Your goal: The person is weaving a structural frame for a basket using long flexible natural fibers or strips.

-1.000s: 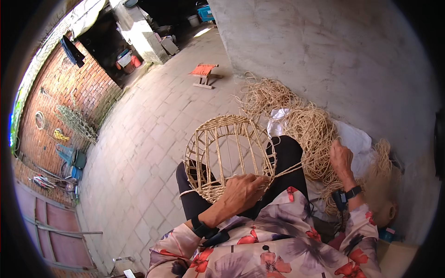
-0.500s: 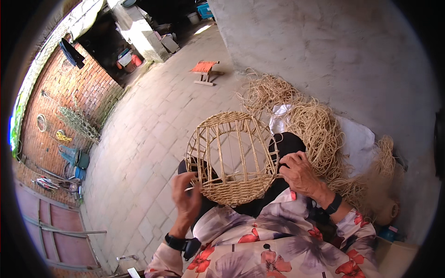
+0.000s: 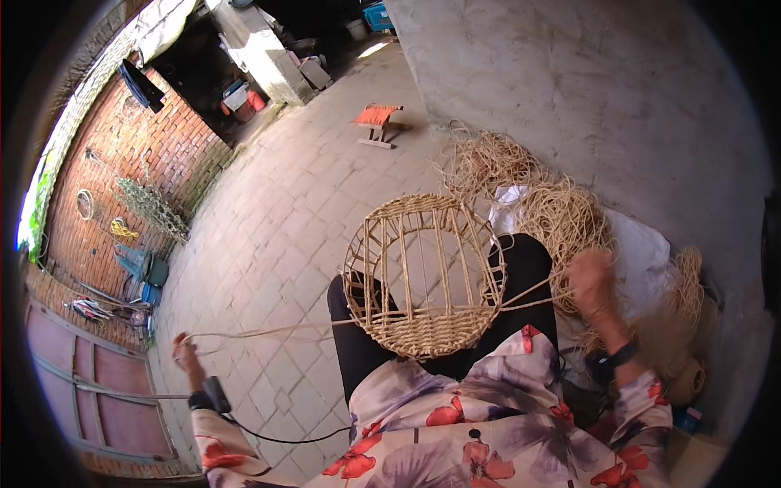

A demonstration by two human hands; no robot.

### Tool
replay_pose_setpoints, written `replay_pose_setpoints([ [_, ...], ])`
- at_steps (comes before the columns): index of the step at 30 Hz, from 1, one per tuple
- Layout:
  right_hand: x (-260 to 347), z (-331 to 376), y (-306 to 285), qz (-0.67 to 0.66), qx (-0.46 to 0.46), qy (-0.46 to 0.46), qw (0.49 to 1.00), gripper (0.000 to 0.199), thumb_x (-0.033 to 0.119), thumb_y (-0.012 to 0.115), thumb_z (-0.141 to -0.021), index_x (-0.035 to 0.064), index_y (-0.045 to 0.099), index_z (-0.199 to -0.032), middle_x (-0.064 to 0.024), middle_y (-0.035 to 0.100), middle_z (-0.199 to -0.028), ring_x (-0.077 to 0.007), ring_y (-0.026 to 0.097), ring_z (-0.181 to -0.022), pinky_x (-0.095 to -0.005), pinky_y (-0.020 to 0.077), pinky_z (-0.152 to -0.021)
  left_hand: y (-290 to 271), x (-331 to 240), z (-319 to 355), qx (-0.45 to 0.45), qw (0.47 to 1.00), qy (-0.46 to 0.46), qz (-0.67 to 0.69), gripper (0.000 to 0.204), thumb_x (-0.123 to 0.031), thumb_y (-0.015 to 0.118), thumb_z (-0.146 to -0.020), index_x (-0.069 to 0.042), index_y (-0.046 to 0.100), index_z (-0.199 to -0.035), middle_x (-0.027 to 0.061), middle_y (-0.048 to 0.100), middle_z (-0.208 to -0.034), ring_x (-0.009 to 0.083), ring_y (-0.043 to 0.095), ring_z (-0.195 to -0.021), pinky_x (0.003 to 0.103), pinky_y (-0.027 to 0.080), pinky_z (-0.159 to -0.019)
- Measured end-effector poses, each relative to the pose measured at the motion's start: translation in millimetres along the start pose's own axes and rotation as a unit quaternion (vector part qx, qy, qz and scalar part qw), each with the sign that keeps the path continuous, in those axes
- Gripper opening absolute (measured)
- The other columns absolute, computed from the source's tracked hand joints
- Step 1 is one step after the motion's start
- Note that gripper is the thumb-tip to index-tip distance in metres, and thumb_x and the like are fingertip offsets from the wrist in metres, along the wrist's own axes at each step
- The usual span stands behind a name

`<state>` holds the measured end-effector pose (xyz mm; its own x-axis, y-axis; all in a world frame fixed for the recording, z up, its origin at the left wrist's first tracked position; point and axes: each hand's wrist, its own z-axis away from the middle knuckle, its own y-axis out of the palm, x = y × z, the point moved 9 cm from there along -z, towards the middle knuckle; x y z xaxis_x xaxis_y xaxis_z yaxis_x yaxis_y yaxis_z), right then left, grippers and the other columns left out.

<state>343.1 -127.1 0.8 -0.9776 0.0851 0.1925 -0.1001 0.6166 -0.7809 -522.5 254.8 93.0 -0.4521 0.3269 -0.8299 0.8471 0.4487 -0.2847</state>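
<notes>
Straw strand (image 3: 268, 331) pulled taut by left hand (image 3: 185, 351), fist closed on its end, far out left. Round woven frame (image 3: 423, 276) rests on lap, centre. Right hand (image 3: 592, 281) pinches another strand beside straw pile (image 3: 561, 215).

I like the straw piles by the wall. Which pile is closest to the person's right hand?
The tangled straw heap just beyond the right hand; the looser pile lies farther off, toward the small orange stool.

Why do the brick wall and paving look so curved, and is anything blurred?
Head view: the fisheye lens bends the brick wall and paving toward a dark rim; the right hand is motion-blurred; the basket stays sharp in bright sun.
</notes>
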Motion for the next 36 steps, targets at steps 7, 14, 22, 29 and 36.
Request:
replay_pose_setpoints([
  [7,-204,54,-19,0.235,0.017,0.301,0.924,0.016,0.012,0.057,-0.081,0.0045,0.061,-0.095,-0.0147,0.058,-0.096,-0.034,0.054,-0.1,-0.0505,0.0423,-0.083,-16,34,-26,0.127,0.945,0.079,-0.291,0.008,-0.012,0.067,-0.077,-0.009,0.065,-0.084,-0.0025,0.055,-0.064,0.0052,0.048,-0.058,0.022,0.04,-0.052],
  [14,90,-37,1,-0.132,0.097,-0.102,0.981,0.014,0.015,0.068,-0.074,0.0104,0.067,-0.087,-0.0065,0.054,-0.087,-0.0235,0.053,-0.086,-0.0384,0.0406,-0.077,256,-39,169,0.273,0.902,-0.008,-0.335,0.03,-0.036,0.066,-0.076,-0.014,0.072,-0.096,0.0091,0.069,-0.077,0.0246,0.066,-0.074,0.041,0.048,-0.068],
  [22,113,-27,15,-0.067,0.145,-0.139,0.977,0.005,0.01,0.062,-0.076,0.0092,0.057,-0.078,-0.0063,0.05,-0.083,-0.0233,0.051,-0.086,-0.0385,0.0368,-0.076,314,-97,206,0.299,0.914,0.002,-0.274,0.024,-0.024,0.068,-0.076,-0.009,0.07,-0.094,0.0063,0.063,-0.066,0.0172,0.058,-0.06,0.034,0.045,-0.058],
  [29,-173,16,-77,0.251,0.109,0.228,0.934,0.011,0.012,0.057,-0.083,0.0027,0.061,-0.088,-0.0156,0.061,-0.09,-0.0342,0.057,-0.093,-0.0463,0.0434,-0.08,298,-111,209,0.274,0.914,0.027,-0.299,0.021,-0.022,0.068,-0.075,-0.014,0.07,-0.095,0.0024,0.065,-0.065,0.0157,0.062,-0.062,0.033,0.047,-0.064],
  [36,-82,-16,-20,-0.194,0.045,0.213,0.957,0.033,0.007,0.06,-0.083,0.0018,0.061,-0.115,-0.0126,0.067,-0.102,-0.0229,0.064,-0.096,-0.0335,0.0501,-0.085,301,-112,221,0.286,0.917,-0.024,-0.277,0.02,-0.02,0.068,-0.076,-0.011,0.07,-0.095,0.004,0.063,-0.066,0.0148,0.059,-0.06,0.031,0.045,-0.061],
])
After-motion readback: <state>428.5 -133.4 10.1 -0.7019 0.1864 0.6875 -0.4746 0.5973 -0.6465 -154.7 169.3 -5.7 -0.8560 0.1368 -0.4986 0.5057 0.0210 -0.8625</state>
